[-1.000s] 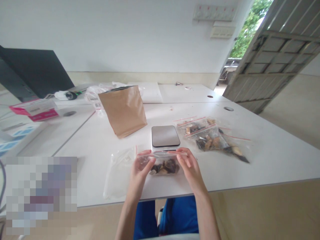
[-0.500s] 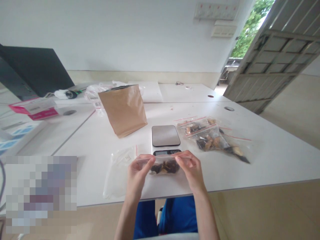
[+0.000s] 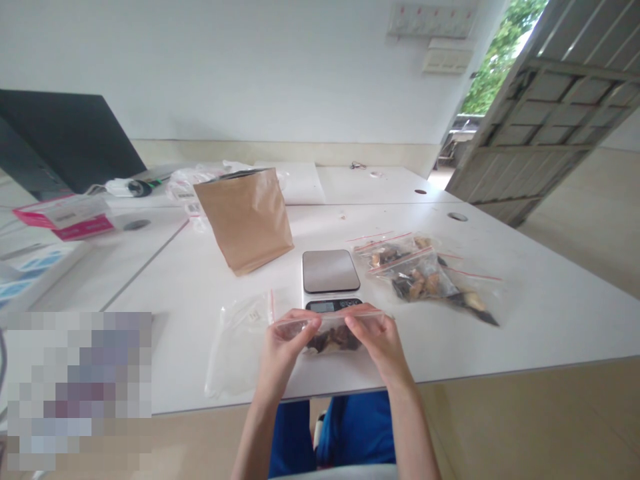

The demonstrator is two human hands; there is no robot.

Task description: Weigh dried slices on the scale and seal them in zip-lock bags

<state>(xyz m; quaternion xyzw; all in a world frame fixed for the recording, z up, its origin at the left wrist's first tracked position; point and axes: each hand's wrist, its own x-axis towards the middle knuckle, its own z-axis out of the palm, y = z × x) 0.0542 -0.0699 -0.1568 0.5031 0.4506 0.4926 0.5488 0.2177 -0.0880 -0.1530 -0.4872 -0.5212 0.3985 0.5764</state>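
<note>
I see left hand (image 3: pixel 284 343) and right hand (image 3: pixel 379 337) pinching the top edge of a small zip bag (image 3: pixel 331 333) at lower centre, above the worktop (image 3: pixel 525 313) edge | scale (image 3: pixel 330 277) just behind | filled bags (image 3: pixel 425 277) right of it | brown paper bag (image 3: pixel 246 219) upper left of scale.

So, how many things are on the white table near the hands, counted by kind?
Clear zip bags holding dark dried pieces: 3, one held by the left hand and right hand, two lying at right
Empty clear plastic bags: 1
Brown paper bag: 1
Small digital scale with grey plate: 1
Total: 6
</note>
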